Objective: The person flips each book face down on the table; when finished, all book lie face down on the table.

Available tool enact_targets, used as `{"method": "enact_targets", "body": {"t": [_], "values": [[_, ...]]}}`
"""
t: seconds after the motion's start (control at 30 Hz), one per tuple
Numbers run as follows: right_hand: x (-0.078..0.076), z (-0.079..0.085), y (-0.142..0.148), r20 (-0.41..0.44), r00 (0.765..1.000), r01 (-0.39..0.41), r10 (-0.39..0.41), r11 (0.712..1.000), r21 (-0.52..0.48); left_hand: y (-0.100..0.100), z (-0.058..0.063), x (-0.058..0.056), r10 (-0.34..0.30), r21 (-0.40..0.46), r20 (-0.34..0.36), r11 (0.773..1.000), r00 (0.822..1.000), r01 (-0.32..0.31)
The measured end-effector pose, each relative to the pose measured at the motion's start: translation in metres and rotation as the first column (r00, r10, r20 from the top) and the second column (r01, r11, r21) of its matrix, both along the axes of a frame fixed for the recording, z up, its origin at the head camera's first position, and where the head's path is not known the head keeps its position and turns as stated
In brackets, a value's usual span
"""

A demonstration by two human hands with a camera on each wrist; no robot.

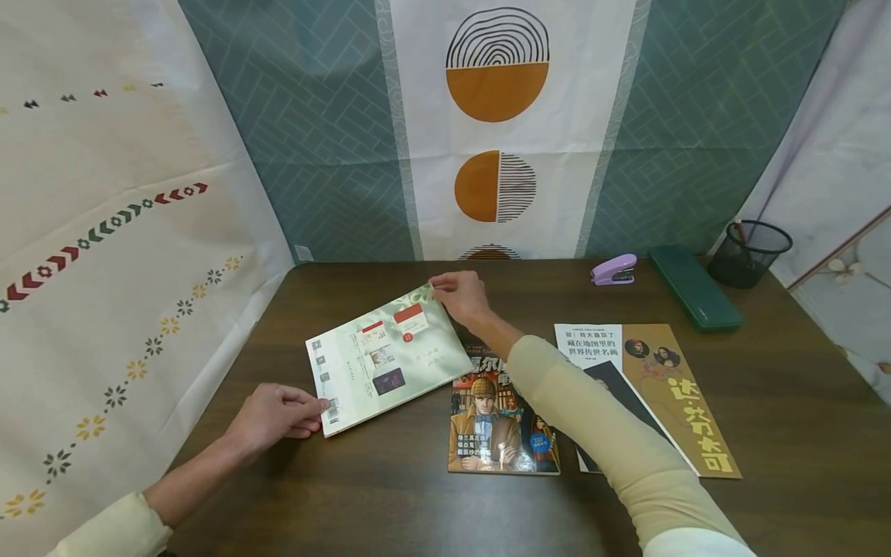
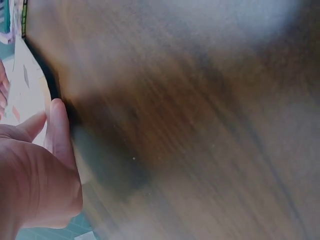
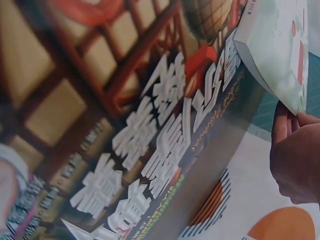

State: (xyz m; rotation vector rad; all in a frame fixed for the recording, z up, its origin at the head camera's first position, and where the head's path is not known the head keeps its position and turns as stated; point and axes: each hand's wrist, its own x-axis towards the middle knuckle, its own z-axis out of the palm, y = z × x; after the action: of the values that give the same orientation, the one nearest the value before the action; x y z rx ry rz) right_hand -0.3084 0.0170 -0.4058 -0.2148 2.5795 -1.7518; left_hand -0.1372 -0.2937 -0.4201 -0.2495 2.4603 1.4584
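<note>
While the pale book (image 1: 411,367) is looking bendy, left grip (image 1: 278,414) and right grip (image 1: 465,298) are aptly pinching its left edge and far-right corner.

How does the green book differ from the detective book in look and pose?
The left hand and right hand pinch the green book; the detective book lies on the table.
The green book is angled; the detective book lies nearly straight.
The green book's cover is pale; the detective book's is darker.
Both are closed.
</note>
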Motion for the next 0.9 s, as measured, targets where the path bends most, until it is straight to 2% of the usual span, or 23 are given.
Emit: {"method": "enact_targets", "body": {"t": [0.13,0.27,0.47,0.63,0.77,0.9], "values": [[-0.001,-0.003,0.001,0.015,1.0,-0.014,0.014,1.0,0.018,0.0,0.003,-0.001,-0.016,-0.034,0.023,0.999,1.0,0.017],[-0.002,-0.006,0.002,0.054,0.997,-0.062,0.061,0.998,0.018,0.001,0.007,-0.001,-0.035,-0.067,0.041,0.997,0.999,0.038],[-0.001,-0.01,0.004,0.12,0.985,-0.128,0.126,0.992,0.01,0.001,0.009,-0.002,-0.061,-0.095,0.042,0.993,0.997,0.064],[-0.001,-0.013,0.006,0.129,0.975,-0.187,0.18,0.981,0.044,0.001,0.01,-0.003,-0.078,-0.104,0.035,0.991,0.996,0.081],[-0.001,-0.013,0.009,0.152,0.955,-0.266,0.256,0.962,0.054,0.001,0.011,-0.003,-0.087,-0.126,0.026,0.988,0.996,0.09],[-0.001,-0.014,0.013,0.19,0.919,-0.362,0.346,0.93,0.056,0.001,0.011,-0.002,-0.095,-0.162,0.011,0.982,0.995,0.095]]}}
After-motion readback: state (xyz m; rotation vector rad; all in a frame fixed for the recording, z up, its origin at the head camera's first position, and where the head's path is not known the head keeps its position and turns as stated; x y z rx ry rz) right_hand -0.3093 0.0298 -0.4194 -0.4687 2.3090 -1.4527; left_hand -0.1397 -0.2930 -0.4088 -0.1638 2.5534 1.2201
